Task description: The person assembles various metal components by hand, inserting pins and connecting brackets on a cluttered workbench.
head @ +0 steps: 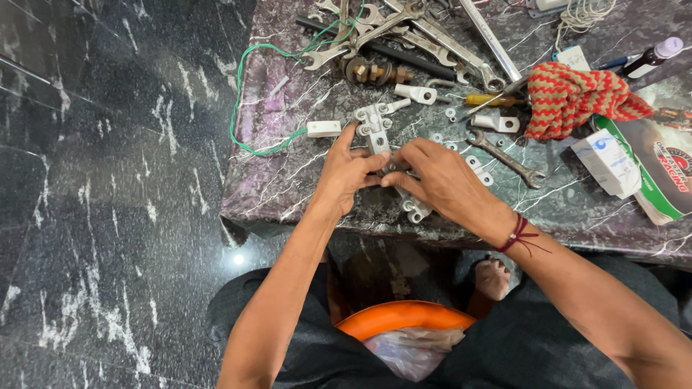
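Above an orange bowl (401, 315), a white metal clamp bracket (375, 128) was pinched by left hand (349, 175) and right hand (441, 180); loose washers (437, 137) beside it could be knocked off.

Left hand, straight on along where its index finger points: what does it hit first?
Probably the white metal clamp bracket: the left hand points its index finger up-table at that piece and looks already against its lower end. Beyond lies the rusty bolt. Depth is unclear.

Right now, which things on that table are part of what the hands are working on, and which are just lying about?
In hand:
left hand
right hand
white metal bracket
white fittings

Lying about:
spanners
green wire
screwdriver
red knitted cloth
small white box
bottle
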